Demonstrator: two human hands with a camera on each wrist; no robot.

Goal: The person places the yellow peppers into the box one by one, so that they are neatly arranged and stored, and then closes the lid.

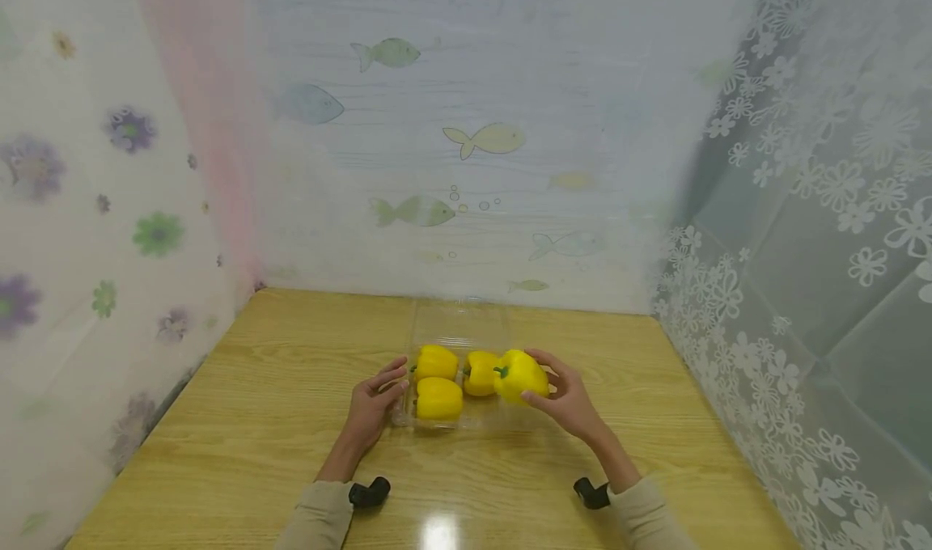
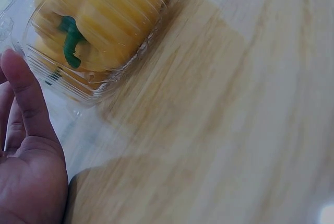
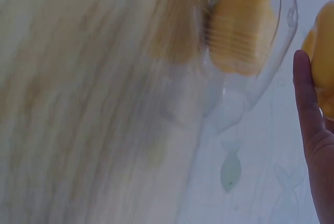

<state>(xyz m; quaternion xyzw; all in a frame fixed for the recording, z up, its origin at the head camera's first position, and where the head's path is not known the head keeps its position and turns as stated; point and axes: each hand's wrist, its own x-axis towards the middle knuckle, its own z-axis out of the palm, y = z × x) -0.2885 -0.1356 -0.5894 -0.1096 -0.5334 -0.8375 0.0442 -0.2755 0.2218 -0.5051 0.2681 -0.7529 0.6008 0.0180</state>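
A clear plastic clamshell box [image 1: 476, 422] lies on the table with its lid [image 1: 460, 323] folded back. Inside are three yellow bell peppers: a back left one [image 1: 437, 361], a front left one [image 1: 439, 400] and one at the back right [image 1: 479, 374]. My right hand [image 1: 574, 407] grips another yellow bell pepper [image 1: 526, 376] between thumb and fingers, by the box's right side; its green stem points left. At the left wall, my left hand [image 1: 369, 408] has its fingers extended against the box. In the left wrist view the thumb [image 2: 26, 93] is beside the rim.
The wooden table [image 1: 291, 356] stretches around the box on all sides. A fish-print curtain [image 1: 466, 178] hangs behind it, with flowered sheets [image 1: 131, 226] at the left and right. Black wrist cameras [image 1: 370, 493] are worn at both sleeves.
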